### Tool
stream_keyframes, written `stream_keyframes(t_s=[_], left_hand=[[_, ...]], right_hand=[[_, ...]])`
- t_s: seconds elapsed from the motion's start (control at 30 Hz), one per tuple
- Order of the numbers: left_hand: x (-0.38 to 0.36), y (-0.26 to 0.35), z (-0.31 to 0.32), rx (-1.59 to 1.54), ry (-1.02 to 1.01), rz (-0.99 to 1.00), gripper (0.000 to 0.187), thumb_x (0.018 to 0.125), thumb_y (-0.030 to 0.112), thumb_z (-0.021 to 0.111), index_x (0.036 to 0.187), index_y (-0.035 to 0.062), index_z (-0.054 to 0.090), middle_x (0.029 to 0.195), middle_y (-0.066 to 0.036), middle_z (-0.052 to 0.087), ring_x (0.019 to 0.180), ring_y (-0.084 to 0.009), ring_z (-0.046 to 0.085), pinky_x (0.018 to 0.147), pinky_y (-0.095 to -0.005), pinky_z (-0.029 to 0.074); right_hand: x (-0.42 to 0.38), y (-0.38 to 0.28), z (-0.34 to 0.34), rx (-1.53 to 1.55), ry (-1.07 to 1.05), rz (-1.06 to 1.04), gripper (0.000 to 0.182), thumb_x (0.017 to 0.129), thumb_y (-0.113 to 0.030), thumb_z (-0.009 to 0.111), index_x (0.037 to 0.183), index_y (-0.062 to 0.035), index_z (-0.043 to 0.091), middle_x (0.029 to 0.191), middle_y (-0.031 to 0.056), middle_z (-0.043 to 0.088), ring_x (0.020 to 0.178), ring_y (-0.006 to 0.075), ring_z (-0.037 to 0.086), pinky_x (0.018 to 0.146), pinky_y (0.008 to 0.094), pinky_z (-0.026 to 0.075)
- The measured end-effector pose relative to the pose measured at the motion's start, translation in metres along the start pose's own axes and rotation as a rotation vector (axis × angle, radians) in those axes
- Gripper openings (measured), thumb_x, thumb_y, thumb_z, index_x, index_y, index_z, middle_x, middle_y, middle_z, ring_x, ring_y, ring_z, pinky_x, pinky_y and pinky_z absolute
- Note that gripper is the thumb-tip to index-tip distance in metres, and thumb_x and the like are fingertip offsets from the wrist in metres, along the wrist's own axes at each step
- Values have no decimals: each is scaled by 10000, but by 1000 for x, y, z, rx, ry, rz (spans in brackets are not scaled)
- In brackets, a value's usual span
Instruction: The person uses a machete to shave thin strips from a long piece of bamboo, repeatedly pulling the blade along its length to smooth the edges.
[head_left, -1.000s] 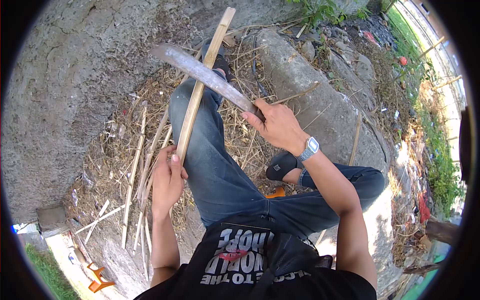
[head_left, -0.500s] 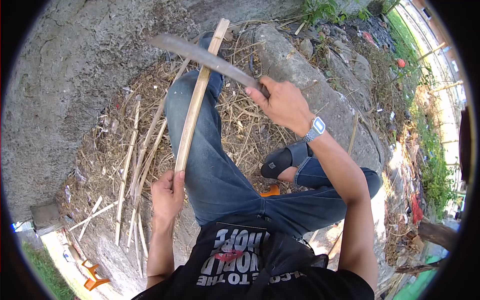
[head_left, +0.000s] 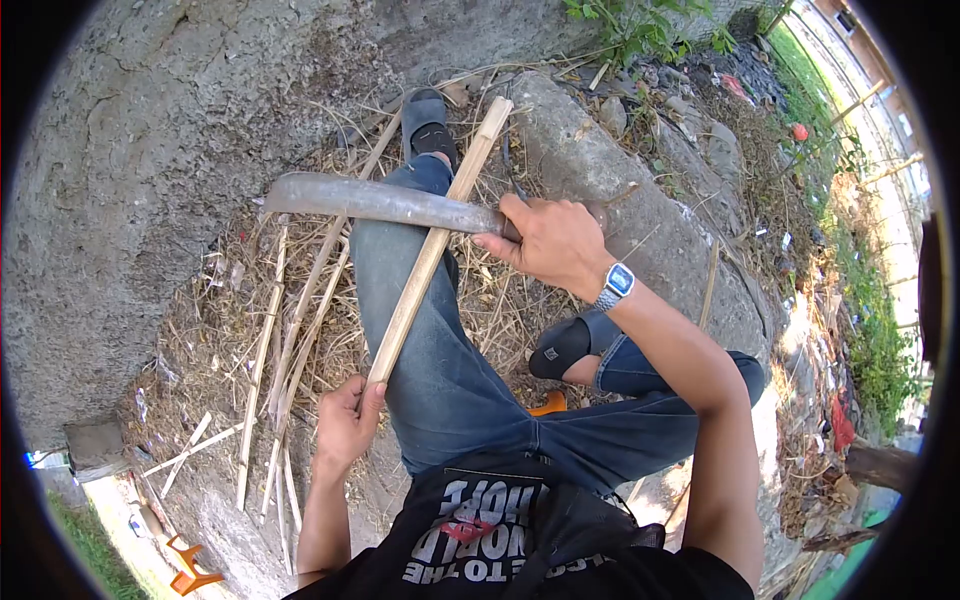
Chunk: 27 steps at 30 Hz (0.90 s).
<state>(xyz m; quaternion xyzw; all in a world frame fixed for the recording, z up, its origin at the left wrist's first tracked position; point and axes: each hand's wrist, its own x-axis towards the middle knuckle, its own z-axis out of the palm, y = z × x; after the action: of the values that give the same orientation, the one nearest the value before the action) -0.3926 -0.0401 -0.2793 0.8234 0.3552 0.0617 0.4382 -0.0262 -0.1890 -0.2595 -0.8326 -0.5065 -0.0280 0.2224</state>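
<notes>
Wooden strip (head_left: 419, 290) slants over the bent left knee (head_left: 383, 255), its near end clamped in the left hand's (head_left: 345, 428) fingers. The right hand's (head_left: 562, 242) fingers wrap the handle of a machete (head_left: 360, 198) crossing above; a twisting strip could deflect its edge into the knee.

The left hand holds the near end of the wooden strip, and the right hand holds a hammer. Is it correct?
No: in the head view, the right hand holds a long knife, not a hammer. The left hand does hold the wooden strip's near end.

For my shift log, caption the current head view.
Left hand steadies a split strip over the knee; right hand holds a blade across it.
</notes>
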Motion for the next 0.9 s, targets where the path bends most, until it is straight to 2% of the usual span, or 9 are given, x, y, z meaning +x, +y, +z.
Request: stream_keyframes(t_s=[0.07,0.13,0.33,0.4,0.53,0.67,0.7,0.8,0.9], left_hand=[[-4,0,-2,-25,-20,-6,373,1039,259,705,775,11,618,529,16,447,514,-56,374,460,-312,288],[0,4,-1,1,-23,-12,373,1049,252,692,777,10,612,543,17,451,522,-56,374,463,-310,293],[-2,6,-7,-98,-49,-6,337,1050,231,687,808,3,634,557,18,455,529,-61,376,471,-310,304],[-5,13,-8,32,-29,55,342,1052,230,684,804,1,633,556,14,478,525,-61,385,468,-305,307],[1,18,-4,-53,-63,-8,351,1072,234,647,793,24,615,578,39,496,526,-28,413,466,-268,296],[-5,18,-11,-52,-53,38,361,1069,251,656,798,16,622,581,40,497,538,-30,409,473,-271,294],[-6,19,-10,-28,-60,35,347,1057,231,673,794,11,622,568,17,493,529,-45,402,470,-288,297],[-5,4,-2,-23,-70,36,313,1037,210,700,808,6,641,555,-16,474,523,-61,387,470,-305,298],[-1,8,-6,-10,-52,57,315,1032,205,704,797,9,629,558,-9,472,524,-63,381,467,-309,297]], right_hand=[[2,9,4,-5,6,-24,595,1027,-622,545,889,-48,622,627,205,630,663,453,678,592,548,511],[19,22,1,56,41,168,597,1001,-637,578,882,-53,613,617,201,625,650,457,671,590,554,509],[6,9,-4,-42,9,30,555,1022,-596,574,916,-56,647,620,200,639,640,447,675,582,544,517],[21,25,-3,18,9,170,561,1010,-616,578,935,-66,655,622,194,644,638,450,678,584,542,525],[19,0,-9,-7,52,195,572,1009,-631,566,957,-68,656,636,193,653,648,454,679,595,549,529],[18,26,-1,-81,-30,91,589,1018,-635,548,950,-59,656,666,203,667,658,465,678,617,554,536],[30,38,-4,-14,16,208,590,1020,-633,545,951,-59,663,667,207,669,658,463,681,618,555,536],[34,38,-7,30,74,235,583,1021,-630,545,946,-65,667,661,218,664,663,462,686,613,552,536],[10,19,-6,-67,-58,95,596,1026,-640,514,965,-68,672,682,223,674,705,468,702,662,570,564]])
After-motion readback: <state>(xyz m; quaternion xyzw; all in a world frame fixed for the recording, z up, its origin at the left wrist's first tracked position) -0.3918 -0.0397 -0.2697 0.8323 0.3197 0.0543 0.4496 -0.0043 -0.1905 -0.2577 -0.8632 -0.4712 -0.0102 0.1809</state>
